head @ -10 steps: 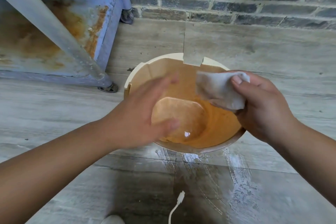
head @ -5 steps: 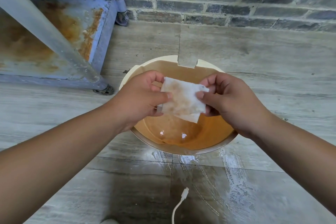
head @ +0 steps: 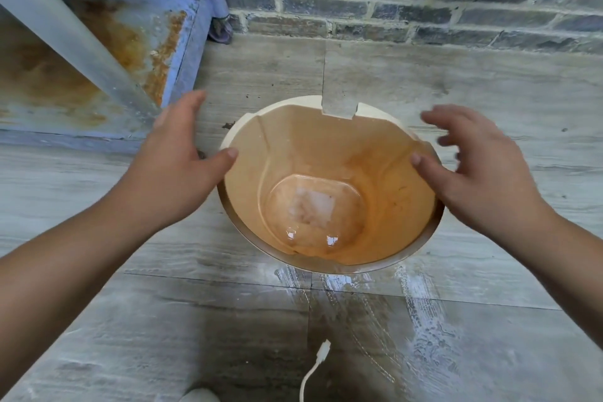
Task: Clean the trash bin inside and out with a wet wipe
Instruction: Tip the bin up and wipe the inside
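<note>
A cream trash bin [head: 385,153] stands upright on the floor, seen from above, with an orange-stained inside. The wet wipe [head: 311,209] lies flat on the bin's bottom, stained brownish. My left hand [head: 177,160] hovers at the bin's left rim with fingers spread, thumb close to the rim, holding nothing. My right hand [head: 470,166] is at the right rim, fingers apart and blurred, thumb over the rim's edge, also holding nothing.
A rusty blue metal shelf [head: 98,52] with a grey leg [head: 65,33] stands to the left. A brick wall [head: 391,0] runs behind. A white cable end [head: 318,365] lies on the wet, streaked floor tiles [head: 424,330] in front.
Both hands held the wipe over the bin half a second ago. They have let it go; it now lies on the bin's bottom, and the hands have spread out to the rim's sides.
</note>
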Tool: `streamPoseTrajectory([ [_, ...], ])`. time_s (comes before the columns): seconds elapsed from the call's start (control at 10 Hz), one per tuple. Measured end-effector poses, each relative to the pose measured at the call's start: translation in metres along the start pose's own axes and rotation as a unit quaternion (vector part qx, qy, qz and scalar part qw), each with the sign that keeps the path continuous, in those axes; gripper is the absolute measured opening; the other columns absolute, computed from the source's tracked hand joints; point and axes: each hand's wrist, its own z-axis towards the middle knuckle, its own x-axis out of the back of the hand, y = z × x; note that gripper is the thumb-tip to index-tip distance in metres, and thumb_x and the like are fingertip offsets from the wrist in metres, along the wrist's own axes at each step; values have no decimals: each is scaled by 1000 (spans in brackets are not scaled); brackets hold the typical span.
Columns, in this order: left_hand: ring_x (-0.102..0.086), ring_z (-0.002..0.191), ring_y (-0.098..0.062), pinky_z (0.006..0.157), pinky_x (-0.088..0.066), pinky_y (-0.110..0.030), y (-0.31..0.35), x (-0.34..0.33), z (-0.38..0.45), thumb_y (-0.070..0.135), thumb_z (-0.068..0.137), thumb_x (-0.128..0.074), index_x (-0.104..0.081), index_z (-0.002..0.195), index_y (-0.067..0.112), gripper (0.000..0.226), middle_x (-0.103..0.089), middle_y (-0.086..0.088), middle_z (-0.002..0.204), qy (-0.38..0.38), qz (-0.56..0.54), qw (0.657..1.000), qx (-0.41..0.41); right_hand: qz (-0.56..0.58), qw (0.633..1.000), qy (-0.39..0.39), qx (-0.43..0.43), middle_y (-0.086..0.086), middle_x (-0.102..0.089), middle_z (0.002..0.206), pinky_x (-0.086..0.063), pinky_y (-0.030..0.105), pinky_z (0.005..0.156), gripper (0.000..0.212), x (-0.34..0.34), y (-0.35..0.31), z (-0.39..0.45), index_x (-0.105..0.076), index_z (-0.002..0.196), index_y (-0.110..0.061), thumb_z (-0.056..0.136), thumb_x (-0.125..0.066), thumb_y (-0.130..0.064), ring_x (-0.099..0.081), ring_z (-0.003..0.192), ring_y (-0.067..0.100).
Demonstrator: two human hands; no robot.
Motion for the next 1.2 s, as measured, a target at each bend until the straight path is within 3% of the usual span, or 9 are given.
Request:
streamPoseTrajectory([
  [0.1, -66, 94, -20, 76, -54, -39, -21, -2, -15, 30, 86, -65, -48, 128, 20, 46, -58, -3, 123, -65, -173, 970, 156, 10, 988, -62, -144, -10, -55, 123, -48, 37, 78, 46, 4, 24, -21, -54, 124, -26, 82, -65, -41, -63, 86, 11],
  [0.2, -72, 79, -23, 54, -55, -28, -32, -8, -25, 18, 91, -59, -61, 105, 11, 15, -67, -9, 103, -131, -269, 931, 210, 247, 922, -134, -266, -1, -68, 83, -54, 47, 76, 11, -3, 29, -39, -65, 92, -14, 88, -66, -24, -68, 66, 14],
  [0.4, -72, 72, -21, 48, -53, -23, -21, -10, -1, 11, 92, -57, -59, 101, 6, 10, -68, -7, 90, -92, -336, 913, 214, 335, 896, -93, -275, 17, -55, 74, -56, 38, 68, 21, -13, 23, 2, -58, 87, 9, 91, -62, -11, -54, 64, 26],
  [0.6, -68, 55, -7, 46, -51, -17, -4, -8, 87, 13, 95, -53, -55, 95, 14, 3, -67, -5, 84, -24, -347, 921, 176, 364, 893, -64, -257, 1, -62, 75, -48, 36, 69, 17, -25, 6, 103, -59, 80, -17, 96, -57, -23, -63, 57, 14],
  [0.8, -70, 61, -8, 45, -51, -19, 3, -9, 146, 18, 96, -52, -52, 106, 15, 10, -68, -3, 100, -10, -380, 908, 178, 378, 890, -22, -254, -3, -63, 79, -41, 34, 70, 19, -35, -4, 161, -58, 81, -20, 97, -55, -31, -65, 65, 11],
  [0.9, -72, 68, -11, 48, -54, -23, -3, -11, 151, 24, 95, -55, -54, 98, 19, 6, -68, -2, 108, -27, -367, 912, 182, 387, 889, 4, -244, -3, -64, 78, -33, 28, 57, 21, -41, -2, 166, -60, 81, -19, 97, -55, -32, -66, 52, 3],
  [1.0, -68, 91, -17, 67, -57, -34, -5, -9, 148, 41, 92, -56, -55, 115, 21, 30, -61, -2, 125, -15, -306, 930, 201, 385, 883, 2, -267, -2, -68, 97, -42, 32, 67, 30, -40, 2, 158, -63, 101, -17, 95, -53, -45, -70, 67, 5],
  [1.1, -47, 127, -26, 104, -40, -45, 6, 6, 126, 58, 85, -51, -37, 143, 25, 68, -45, -3, 145, 47, -200, 963, 175, 313, 904, 0, -292, 11, -63, 120, -47, 50, 92, 60, -25, -3, 135, -57, 124, -9, 90, -46, -58, -64, 103, 29],
  [1.2, -26, 142, -25, 113, -25, -43, 39, 32, 74, 57, 87, -50, -23, 149, 29, 73, -27, -5, 157, 40, -36, 998, 21, 124, 963, -20, -239, 17, -29, 155, -35, 51, 105, 81, 11, -28, 96, -34, 146, -16, 85, -42, -70, -36, 137, 36],
])
